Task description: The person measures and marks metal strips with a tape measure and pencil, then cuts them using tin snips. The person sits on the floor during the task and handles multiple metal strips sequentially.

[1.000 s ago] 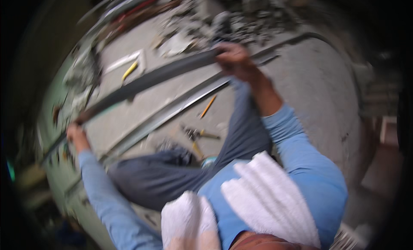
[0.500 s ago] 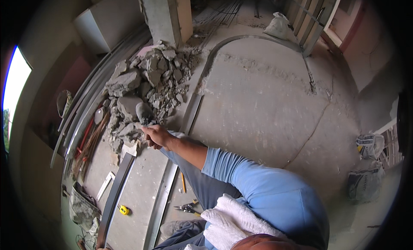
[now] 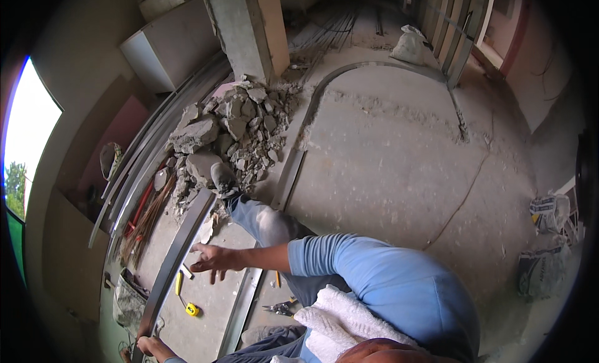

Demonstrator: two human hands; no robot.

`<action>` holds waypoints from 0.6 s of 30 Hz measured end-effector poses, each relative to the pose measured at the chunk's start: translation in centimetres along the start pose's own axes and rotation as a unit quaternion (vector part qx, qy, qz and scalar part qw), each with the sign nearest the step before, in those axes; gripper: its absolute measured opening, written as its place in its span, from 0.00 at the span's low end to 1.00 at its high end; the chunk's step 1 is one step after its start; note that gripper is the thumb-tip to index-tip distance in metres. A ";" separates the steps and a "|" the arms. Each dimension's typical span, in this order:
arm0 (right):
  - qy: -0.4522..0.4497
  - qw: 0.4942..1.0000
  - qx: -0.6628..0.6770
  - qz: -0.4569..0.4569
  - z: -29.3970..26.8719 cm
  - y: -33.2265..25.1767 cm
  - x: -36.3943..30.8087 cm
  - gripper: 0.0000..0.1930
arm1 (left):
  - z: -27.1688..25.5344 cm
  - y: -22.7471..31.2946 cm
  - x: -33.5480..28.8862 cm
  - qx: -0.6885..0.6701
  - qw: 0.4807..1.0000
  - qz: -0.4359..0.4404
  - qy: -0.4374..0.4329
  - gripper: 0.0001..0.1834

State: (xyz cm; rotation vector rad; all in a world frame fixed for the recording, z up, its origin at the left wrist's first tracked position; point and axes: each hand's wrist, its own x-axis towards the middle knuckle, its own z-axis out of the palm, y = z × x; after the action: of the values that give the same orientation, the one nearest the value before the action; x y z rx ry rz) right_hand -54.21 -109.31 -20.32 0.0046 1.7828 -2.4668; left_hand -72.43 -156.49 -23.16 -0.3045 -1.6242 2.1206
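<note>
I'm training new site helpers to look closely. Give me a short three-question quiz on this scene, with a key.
1. Multiple choice: what is the person's left hand holding?
A) a long metal strip
B) a tape measure
C) a towel

2. True or false: the right hand is clenched into a fist.

3. Short answer: what is heaped beside the concrete column?

Key: 1. A; 2. False, its fingers are spread; 3. Broken concrete.
</note>
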 end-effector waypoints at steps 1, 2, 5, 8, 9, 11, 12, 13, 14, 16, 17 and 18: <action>-0.008 1.000 0.013 -0.023 1.0 -0.2 0.4 0.52 | -0.4 -0.1 0.3 0.002 1.000 -0.001 0.005 0.13; -0.015 1.000 0.017 -0.004 1.9 -0.6 1.2 0.52 | -0.8 -0.2 0.5 0.005 1.000 -0.004 0.011 0.13; 0.059 0.994 0.061 -0.071 4.3 -0.7 2.4 0.40 | -1.7 -0.5 1.0 0.011 1.000 -0.010 0.025 0.13; 0.155 0.972 0.172 -0.047 5.9 -0.2 3.4 0.26 | -2.4 -0.7 0.8 0.017 0.999 -0.013 0.039 0.13; 0.170 0.964 0.202 -0.038 6.2 0.1 4.0 0.23 | -2.5 -0.8 0.6 0.018 0.999 -0.013 0.044 0.13; 0.184 0.959 0.215 -0.021 6.4 0.8 5.3 0.18 | -3.0 -0.8 -0.1 0.019 0.998 -0.019 0.059 0.13; 0.186 0.958 0.218 -0.013 6.3 1.3 5.9 0.18 | -3.3 -0.7 -0.4 0.019 0.997 -0.026 0.069 0.13; 0.192 0.957 0.218 0.006 6.2 1.8 6.5 0.18 | -3.4 -0.6 -0.8 0.024 0.996 -0.034 0.078 0.13; 0.188 0.956 0.223 0.010 6.1 2.3 7.1 0.18 | -3.4 -0.6 -1.1 0.027 0.995 -0.041 0.087 0.13; 0.197 0.954 0.222 0.053 5.7 3.3 8.3 0.18 | -3.2 -0.2 -1.6 0.031 0.995 -0.039 0.089 0.13; 0.192 0.955 0.224 0.040 5.6 3.9 8.7 0.18 | -3.0 0.1 -1.6 0.026 0.997 -0.023 0.071 0.13; 0.193 0.955 0.221 0.041 5.5 4.4 9.0 0.19 | -2.5 0.4 -1.7 0.023 0.998 -0.006 0.052 0.13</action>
State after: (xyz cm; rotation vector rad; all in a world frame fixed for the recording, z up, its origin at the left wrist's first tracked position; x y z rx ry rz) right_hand -62.50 -116.61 -23.29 0.6184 1.2502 -2.8906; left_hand -69.97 -155.19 -24.38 -0.3831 -1.5122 2.0937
